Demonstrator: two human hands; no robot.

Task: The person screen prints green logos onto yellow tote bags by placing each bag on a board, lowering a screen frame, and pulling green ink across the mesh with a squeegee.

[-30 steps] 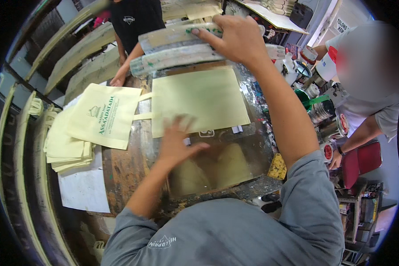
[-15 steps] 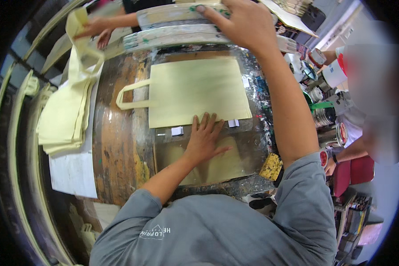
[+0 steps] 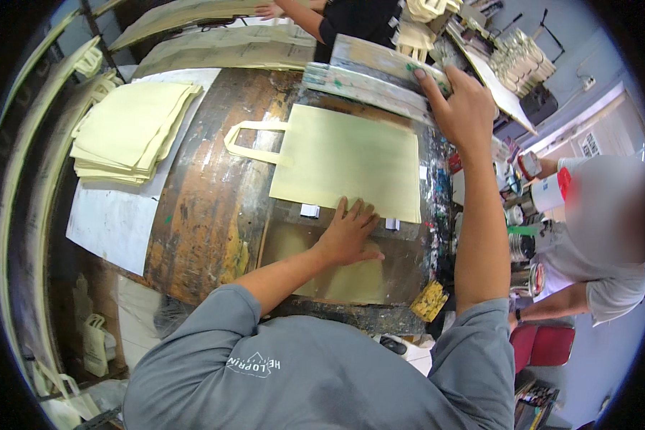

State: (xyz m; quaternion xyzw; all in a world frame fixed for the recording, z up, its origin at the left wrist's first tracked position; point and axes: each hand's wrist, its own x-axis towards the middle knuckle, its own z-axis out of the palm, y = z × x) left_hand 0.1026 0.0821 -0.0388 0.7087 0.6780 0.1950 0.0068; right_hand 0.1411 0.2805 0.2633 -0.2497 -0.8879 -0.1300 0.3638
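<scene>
A pale yellow cloth bag [image 3: 347, 161] with two handles lies flat on a worn, paint-stained printing table [image 3: 208, 208]. My left hand [image 3: 350, 233] presses flat with spread fingers on the bag's near edge, by two small white tabs. My right hand [image 3: 460, 109] reaches forward and grips the edge of a paint-smeared wooden screen frame [image 3: 376, 75] raised at the far side of the bag.
A stack of the same yellow bags [image 3: 129, 129] rests on white paper [image 3: 111, 222] to the left. A person in black [image 3: 351, 18] stands behind the frame. Another person in a grey shirt [image 3: 595, 265] sits at the right by paint pots [image 3: 523, 244]. A yellow sponge [image 3: 428, 301] lies on the near edge.
The view has shifted and the bag stack now lies flat at the left. My left hand has slid up to the bag's near edge. My right hand stays on the frame.
</scene>
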